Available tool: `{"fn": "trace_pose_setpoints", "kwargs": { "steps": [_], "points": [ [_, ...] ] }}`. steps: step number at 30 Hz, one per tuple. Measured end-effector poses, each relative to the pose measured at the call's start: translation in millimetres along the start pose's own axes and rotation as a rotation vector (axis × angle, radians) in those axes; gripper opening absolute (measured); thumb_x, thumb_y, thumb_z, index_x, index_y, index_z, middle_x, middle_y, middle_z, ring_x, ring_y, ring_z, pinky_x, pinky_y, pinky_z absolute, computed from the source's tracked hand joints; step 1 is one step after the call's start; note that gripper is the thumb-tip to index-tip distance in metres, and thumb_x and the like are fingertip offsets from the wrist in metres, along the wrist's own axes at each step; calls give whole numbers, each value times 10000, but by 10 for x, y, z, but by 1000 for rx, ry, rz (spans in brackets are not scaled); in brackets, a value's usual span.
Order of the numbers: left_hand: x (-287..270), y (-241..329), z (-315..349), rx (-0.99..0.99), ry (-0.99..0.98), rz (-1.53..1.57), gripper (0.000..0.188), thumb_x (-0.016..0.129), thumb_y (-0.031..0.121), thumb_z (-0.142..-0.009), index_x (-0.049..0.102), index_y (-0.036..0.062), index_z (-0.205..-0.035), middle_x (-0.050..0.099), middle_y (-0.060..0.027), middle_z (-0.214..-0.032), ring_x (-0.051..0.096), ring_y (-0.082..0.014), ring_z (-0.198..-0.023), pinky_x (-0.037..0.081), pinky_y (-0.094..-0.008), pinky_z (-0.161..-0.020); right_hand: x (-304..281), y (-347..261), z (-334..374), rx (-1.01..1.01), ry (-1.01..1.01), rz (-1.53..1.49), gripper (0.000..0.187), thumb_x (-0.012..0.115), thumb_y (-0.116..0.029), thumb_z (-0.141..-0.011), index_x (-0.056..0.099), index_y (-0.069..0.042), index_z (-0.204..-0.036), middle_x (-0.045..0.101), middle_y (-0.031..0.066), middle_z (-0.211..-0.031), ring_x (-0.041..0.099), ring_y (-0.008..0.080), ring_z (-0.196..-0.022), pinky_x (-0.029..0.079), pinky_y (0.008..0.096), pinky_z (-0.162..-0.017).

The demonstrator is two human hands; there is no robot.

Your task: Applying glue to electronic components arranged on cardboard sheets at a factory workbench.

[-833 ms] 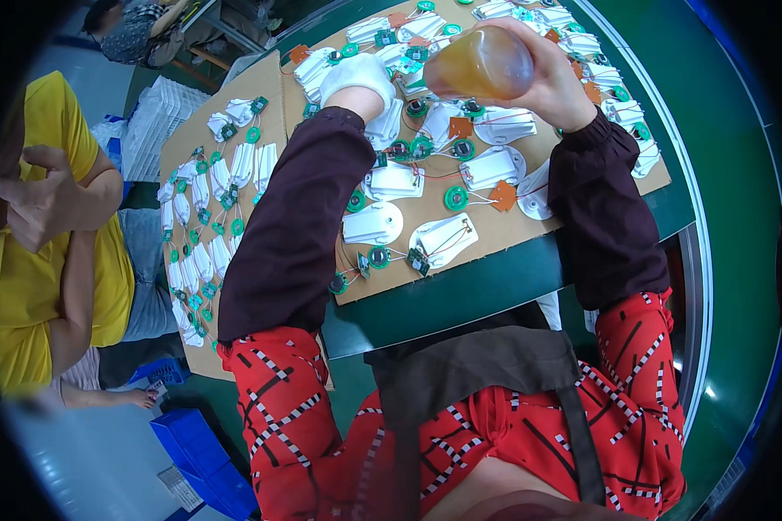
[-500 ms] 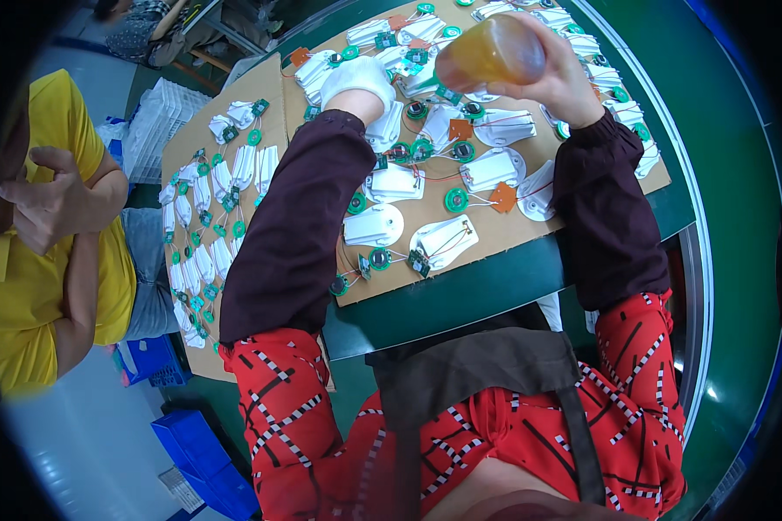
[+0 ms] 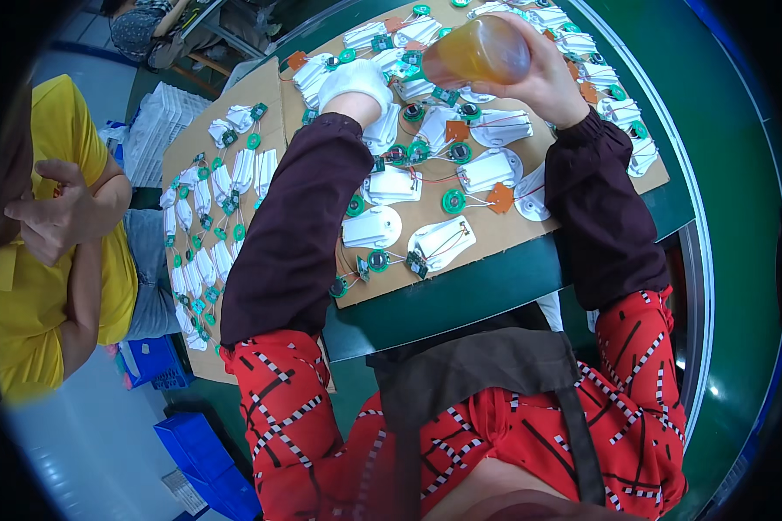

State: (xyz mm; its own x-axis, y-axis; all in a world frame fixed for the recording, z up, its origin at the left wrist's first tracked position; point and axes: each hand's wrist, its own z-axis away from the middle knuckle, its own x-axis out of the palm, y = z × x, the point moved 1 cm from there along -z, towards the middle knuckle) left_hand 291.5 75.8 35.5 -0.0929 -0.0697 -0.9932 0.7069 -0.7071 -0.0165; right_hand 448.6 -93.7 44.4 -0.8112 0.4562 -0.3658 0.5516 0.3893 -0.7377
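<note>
My right hand [image 3: 547, 76] is closed round a squeeze bottle [image 3: 478, 52] of amber liquid, tipped with its narrower end to the left above the parts. At the far middle, my left hand [image 3: 356, 84] in a white glove rests close to the white plastic housings; its fingers are hidden from view. Wires tie the white housings [image 3: 372, 227] to small green circuit boards [image 3: 417, 263], round green discs with dark centres [image 3: 378, 260] and orange-brown squares [image 3: 500, 198]. They lie in rows on a cardboard sheet [image 3: 391, 291].
A second cardboard sheet [image 3: 274, 102] on the left carries more wired parts. A person in a yellow shirt [image 3: 104, 269] stands beside it, arms folded. The green table edge [image 3: 426, 319] is near me. Blue bins [image 3: 204, 464] and stacked white crates [image 3: 161, 122] stand left.
My right hand and the amber bottle have shifted slightly left. The left hand has barely moved, and the parts lie as before.
</note>
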Motion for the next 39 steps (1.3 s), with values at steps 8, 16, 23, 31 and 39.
{"fn": "trace_pose_setpoints", "kwargs": {
  "steps": [8, 16, 23, 31, 39],
  "points": [
    [-40, 6, 32, 6, -37, -11, 266, 525, 199, -764, 639, 89, -978, 598, -141, -1026, 575, -295, -951, 460, -370, -796, -21, -20, 7, 18, -27, 43, 694, 793, -124, -597, 434, -66, -1188, 517, 78, -1077, 508, 197, -1012, 397, 304, -900],
    [-53, 9, 52, 2, -26, 15, 264, 527, 201, -761, 640, 91, -974, 597, -142, -1027, 572, -299, -953, 458, -366, -797, -35, -240, -34, 117, 1, -97, 733, 812, -84, -538, 450, 3, -1169, 521, 85, -1106, 488, 169, -1035, 375, 304, -910],
    [-44, 19, 35, 4, -30, 20, 261, 527, 203, -760, 643, 89, -963, 600, -150, -1013, 576, -303, -942, 458, -366, -794, -21, -74, 2, -30, -63, 0, 710, 795, -94, -580, 433, -46, -1189, 505, 77, -1094, 498, 184, -1018, 385, 298, -905],
    [-27, -19, 53, 12, -14, 32, 253, 522, 203, -757, 649, 93, -948, 602, -147, -1007, 579, -304, -932, 460, -369, -787, -99, -159, -27, 5, -29, 18, 628, 766, -144, -623, 451, -40, -1156, 494, 82, -1107, 507, 183, -966, 417, 303, -840],
    [-103, -35, 74, 15, 63, 156, 281, 612, 252, -686, 657, 105, -921, 626, -113, -949, 590, -260, -869, 444, -340, -791, -633, -321, 4, -43, 414, -721, 495, 621, -275, -756, 458, -29, -1153, 560, 90, -1056, 547, 211, -965, 422, 318, -848]
  ]
}}
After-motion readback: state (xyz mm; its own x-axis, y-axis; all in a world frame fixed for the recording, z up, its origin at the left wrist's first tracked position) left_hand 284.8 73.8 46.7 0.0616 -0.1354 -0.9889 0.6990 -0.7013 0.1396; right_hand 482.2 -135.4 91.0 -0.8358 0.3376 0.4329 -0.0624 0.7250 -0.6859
